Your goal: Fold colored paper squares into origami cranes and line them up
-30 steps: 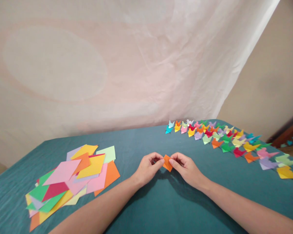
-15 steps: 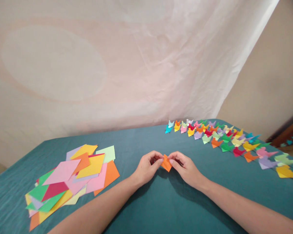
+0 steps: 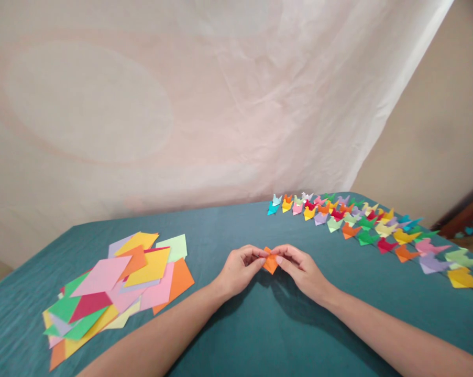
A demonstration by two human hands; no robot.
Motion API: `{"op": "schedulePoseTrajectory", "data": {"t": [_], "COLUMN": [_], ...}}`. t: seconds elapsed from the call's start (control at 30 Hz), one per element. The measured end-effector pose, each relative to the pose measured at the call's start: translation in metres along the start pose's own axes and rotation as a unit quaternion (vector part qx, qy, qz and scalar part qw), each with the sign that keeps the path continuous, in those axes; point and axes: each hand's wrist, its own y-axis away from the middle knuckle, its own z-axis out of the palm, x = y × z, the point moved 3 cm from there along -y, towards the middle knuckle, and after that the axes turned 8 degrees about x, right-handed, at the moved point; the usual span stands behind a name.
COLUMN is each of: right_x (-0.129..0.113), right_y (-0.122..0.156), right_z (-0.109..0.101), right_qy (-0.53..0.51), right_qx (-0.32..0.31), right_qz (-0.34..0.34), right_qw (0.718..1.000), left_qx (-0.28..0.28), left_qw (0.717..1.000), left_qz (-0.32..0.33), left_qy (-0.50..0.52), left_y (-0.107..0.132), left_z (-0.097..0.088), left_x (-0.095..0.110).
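A small folded orange paper (image 3: pixel 270 262) is held just above the teal tablecloth (image 3: pixel 236 319) at the middle of the table. My left hand (image 3: pixel 240 269) pinches its left side with thumb and fingers closed. My right hand (image 3: pixel 301 268) pinches its right side the same way. The fingertips of both hands nearly meet over the top of the paper, hiding part of it.
A loose pile of coloured paper squares (image 3: pixel 114 283) lies at the left. Several rows of small folded paper birds (image 3: pixel 362 222) run along the right side of the table. A pale cloth backdrop (image 3: pixel 181 104) hangs behind the far edge.
The orange paper looks narrower and more folded, and the fingertips of both hands have closed in over its top. The hands stayed in the same place.
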Motion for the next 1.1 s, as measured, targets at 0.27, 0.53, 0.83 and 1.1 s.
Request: {"op": "schedulePoseTrajectory", "data": {"t": [0.27, 0.53, 0.83, 1.1], "right_x": [-0.0015, -0.0021, -0.0018, 0.0041], "right_y": [-0.0016, -0.0009, -0.0013, -0.0021], "right_z": [-0.0024, -0.0021, -0.0018, -0.0011], "right_qy": [-0.028, -0.027, -0.024, -0.038], "right_qx": [-0.013, 0.002, 0.002, -0.004], "right_qz": [0.014, 0.01, 0.012, 0.011], "right_qw": [0.999, 1.0, 1.0, 0.999], "left_qx": [0.02, 0.02, 0.021, 0.02], "left_qw": [0.995, 0.993, 0.994, 0.996], "left_qz": [-0.063, -0.077, -0.073, -0.062], "left_qy": [0.074, 0.083, 0.08, 0.063], "left_y": [-0.0005, -0.0002, -0.0002, -0.0012], "left_z": [-0.001, -0.0007, -0.0011, -0.0019], "left_x": [0.0038, 0.0016, 0.003, -0.0002]}}
